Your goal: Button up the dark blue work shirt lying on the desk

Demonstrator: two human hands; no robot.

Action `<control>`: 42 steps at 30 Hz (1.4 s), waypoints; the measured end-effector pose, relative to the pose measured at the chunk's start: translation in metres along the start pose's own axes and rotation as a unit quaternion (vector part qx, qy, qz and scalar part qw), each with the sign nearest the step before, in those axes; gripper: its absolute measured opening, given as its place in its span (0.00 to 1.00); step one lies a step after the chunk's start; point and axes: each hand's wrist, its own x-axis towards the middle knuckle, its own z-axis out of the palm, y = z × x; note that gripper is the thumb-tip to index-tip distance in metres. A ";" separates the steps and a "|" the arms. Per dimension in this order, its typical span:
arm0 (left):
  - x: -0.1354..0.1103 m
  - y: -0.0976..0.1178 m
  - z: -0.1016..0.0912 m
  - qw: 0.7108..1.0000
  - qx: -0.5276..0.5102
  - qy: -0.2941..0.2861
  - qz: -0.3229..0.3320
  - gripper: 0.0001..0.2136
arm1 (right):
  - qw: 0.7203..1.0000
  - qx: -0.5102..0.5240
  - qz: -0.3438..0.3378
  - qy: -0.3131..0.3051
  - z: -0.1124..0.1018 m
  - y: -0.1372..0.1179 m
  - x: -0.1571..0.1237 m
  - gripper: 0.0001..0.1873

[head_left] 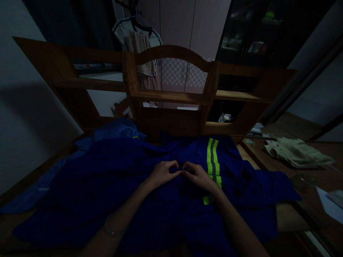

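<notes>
A dark blue work jacket (pixel 171 207) with yellow-green and grey reflective strips (pixel 213 157) lies spread out in front of me. Near its middle, my left hand (pixel 164 174) pinches a fold of the blue cloth between thumb and fingers. Close beside it, my right hand (pixel 197 175) pinches the same fold, the two sets of fingertips almost meeting. Whether a button sits between the fingertips is too dark to tell. The reflective strip runs just beyond my right hand, partly hidden by the wrist.
A wooden headboard with shelves (pixel 171 96) stands behind the jacket. Lighter blue cloth (pixel 115 130) lies at the left against the wall. To the right, a wooden table (pixel 270 157) bears folded pale cloth (pixel 297 151), a glass (pixel 302 181) and white paper (pixel 331 203).
</notes>
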 end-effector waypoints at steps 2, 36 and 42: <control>0.001 0.000 -0.003 1.000 -0.014 -0.002 -0.018 0.12 | 1.000 0.011 0.001 -0.002 -0.001 0.002 0.001 0.13; -0.015 -0.033 -0.026 0.997 -0.082 0.016 -0.007 0.14 | 0.978 -0.148 -0.060 0.131 -0.059 -0.028 -0.003 0.15; -0.018 -0.032 -0.024 0.997 -0.058 0.054 0.002 0.09 | 0.980 -0.115 -0.137 0.091 -0.027 -0.050 0.032 0.10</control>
